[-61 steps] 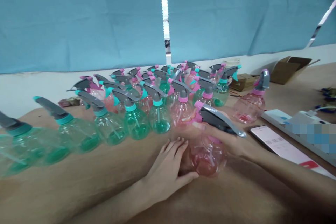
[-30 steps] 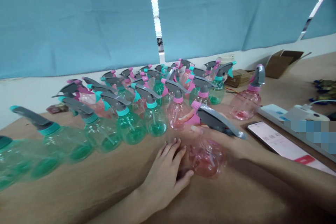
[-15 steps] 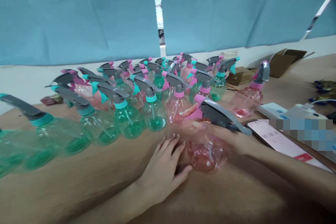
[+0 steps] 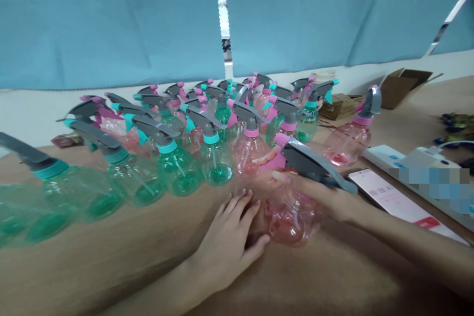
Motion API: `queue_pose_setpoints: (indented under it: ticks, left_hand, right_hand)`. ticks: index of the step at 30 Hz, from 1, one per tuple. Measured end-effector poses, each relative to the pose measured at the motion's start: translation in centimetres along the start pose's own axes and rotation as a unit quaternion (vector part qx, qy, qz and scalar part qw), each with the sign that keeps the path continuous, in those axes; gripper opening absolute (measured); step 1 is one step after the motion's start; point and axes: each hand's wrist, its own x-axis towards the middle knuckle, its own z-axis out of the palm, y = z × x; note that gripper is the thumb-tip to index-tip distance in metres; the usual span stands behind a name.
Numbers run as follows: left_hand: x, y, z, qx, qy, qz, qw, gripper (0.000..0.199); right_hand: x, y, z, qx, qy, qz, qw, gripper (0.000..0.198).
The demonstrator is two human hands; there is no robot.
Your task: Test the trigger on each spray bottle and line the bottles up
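My right hand (image 4: 311,190) is closed round the neck of a clear pink spray bottle (image 4: 291,222), with a finger at its pink trigger. This bottle has a grey head with a pink nozzle that points left and away from me. Flat on the brown table (image 4: 148,266) lies my left hand (image 4: 233,237), fingers spread, just left of the pink bottle. Beyond my hands stand several more spray bottles; the nearest are a green one (image 4: 217,163) with a turquoise collar and a pink one (image 4: 250,150). Another pink spray bottle (image 4: 346,140) stands apart on the right.
A phone (image 4: 392,197) showing a timer lies at the right beside a white power strip (image 4: 418,173). An open cardboard box (image 4: 403,89) and flat brown cartons (image 4: 340,106) are at the back right. A blue curtain (image 4: 129,19) hangs behind the table.
Almost nothing differs. The left-hand bottles appear slightly farther left in view, and both hands keep their places, the right still on the pink bottle.
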Motion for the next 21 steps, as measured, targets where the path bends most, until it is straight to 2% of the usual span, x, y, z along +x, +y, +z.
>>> queue_pose_setpoints:
  ticks: [12, 21]
  left_hand:
    - [0.03, 0.04, -0.05, 0.009, -0.004, 0.001, 1.000, 0.052]
    - [-0.07, 0.05, -0.03, -0.004, 0.000, -0.002, 1.000, 0.051]
  right_hand:
    - [-0.23, -0.16, -0.05, 0.020, 0.018, 0.046, 0.999, 0.023]
    - [-0.06, -0.28, -0.14, -0.001, 0.057, 0.017, 0.998, 0.023]
